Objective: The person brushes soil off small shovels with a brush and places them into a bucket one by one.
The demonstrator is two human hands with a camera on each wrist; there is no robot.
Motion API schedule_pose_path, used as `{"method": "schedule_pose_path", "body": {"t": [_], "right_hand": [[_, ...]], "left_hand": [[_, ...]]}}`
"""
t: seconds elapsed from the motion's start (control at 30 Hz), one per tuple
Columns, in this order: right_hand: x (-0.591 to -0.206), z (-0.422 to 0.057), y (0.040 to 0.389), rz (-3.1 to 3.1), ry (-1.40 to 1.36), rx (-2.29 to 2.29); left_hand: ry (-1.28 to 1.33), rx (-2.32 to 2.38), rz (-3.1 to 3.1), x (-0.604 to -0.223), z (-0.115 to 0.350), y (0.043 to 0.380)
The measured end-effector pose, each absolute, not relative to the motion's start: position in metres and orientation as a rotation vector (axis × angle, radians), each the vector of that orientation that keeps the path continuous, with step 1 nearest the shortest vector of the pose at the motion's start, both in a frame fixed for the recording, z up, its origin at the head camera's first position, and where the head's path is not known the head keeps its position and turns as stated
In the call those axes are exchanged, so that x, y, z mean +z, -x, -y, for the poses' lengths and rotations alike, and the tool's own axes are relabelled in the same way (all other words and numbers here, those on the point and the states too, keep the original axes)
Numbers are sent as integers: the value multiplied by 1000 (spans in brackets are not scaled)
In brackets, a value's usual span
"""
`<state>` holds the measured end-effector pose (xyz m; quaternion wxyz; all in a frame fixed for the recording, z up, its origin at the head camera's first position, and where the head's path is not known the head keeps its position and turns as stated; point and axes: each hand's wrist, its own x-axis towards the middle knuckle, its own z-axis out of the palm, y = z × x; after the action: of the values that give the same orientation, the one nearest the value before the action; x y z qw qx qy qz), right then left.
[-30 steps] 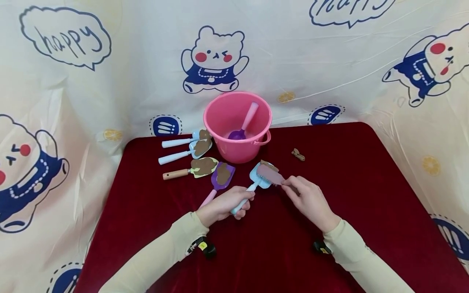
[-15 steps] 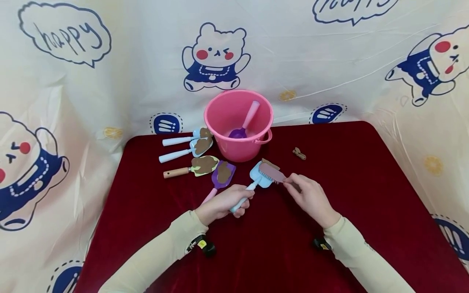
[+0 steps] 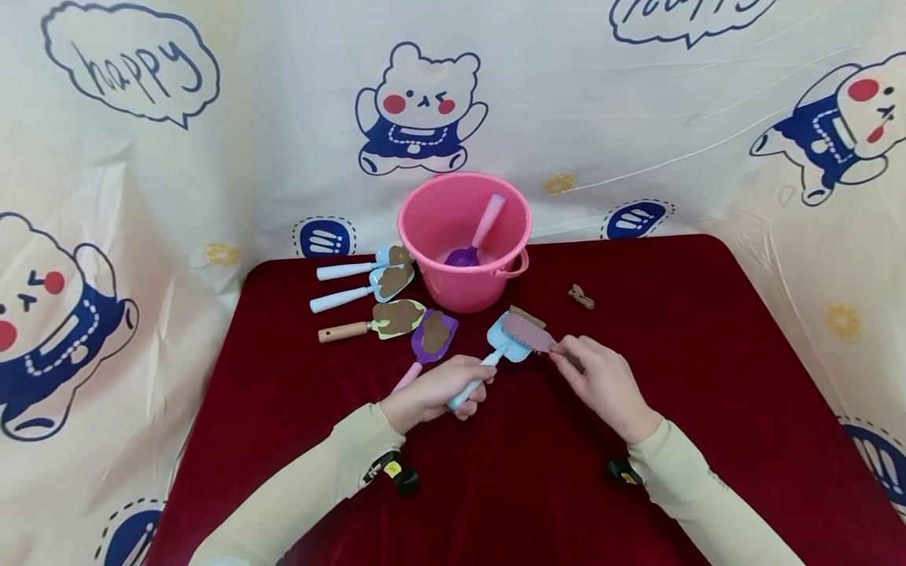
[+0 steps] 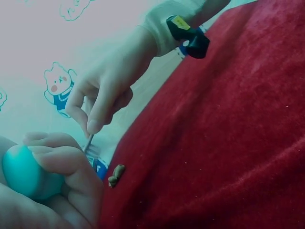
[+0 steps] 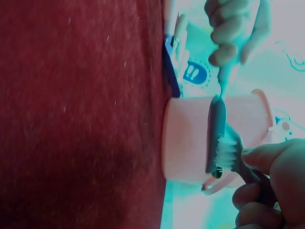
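Observation:
My left hand (image 3: 439, 389) grips the handle of a light blue toy shovel (image 3: 498, 338), whose blade points away from me. Between the thumb and fingers of my right hand (image 3: 602, 385) is pinched a dull pink brush (image 3: 527, 330). The brush lies across the shovel's blade and hides part of it; a brown patch (image 3: 529, 316) shows beyond. In the right wrist view, pale bristles (image 5: 226, 153) face the blade and seem to touch it. The left wrist view shows the rounded end of the shovel's handle (image 4: 31, 171) in my left fist.
A pink bucket (image 3: 460, 292) behind the shovel holds a purple scoop (image 3: 488, 220). Left of it lie a purple spade (image 3: 418, 352), a green trowel (image 3: 344, 332) with wooden handle and two light blue shovels (image 3: 340, 300), all with brown patches. A small brown piece (image 3: 582, 297) lies at right.
The brush has shifted slightly on the shovel's blade, and its bristle edge shows more clearly than a second ago. Both hands keep their holds; the whole head view has shifted a little.

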<state>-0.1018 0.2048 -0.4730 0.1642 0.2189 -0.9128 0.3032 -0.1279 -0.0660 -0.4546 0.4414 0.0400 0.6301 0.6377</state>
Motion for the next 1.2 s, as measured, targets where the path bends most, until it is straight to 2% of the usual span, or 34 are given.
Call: {"method": "schedule_pose_path", "body": {"t": [0.17,0.4,0.97,1.2], "right_hand": [[-474,-206,100,2606,-578,844],[-471,-206,97,2610,-696,901],[-475,-212,94,2650,-491,808],[-476,-211,93,2616,-666,887]], "left_hand": [[-98,1567,-1554,-453,65,128],[-56,1571,-1495,-453,65,130],[-62,1533,-1494,-460,60,130],[-73,1523,-1512,-460,59,130]]}}
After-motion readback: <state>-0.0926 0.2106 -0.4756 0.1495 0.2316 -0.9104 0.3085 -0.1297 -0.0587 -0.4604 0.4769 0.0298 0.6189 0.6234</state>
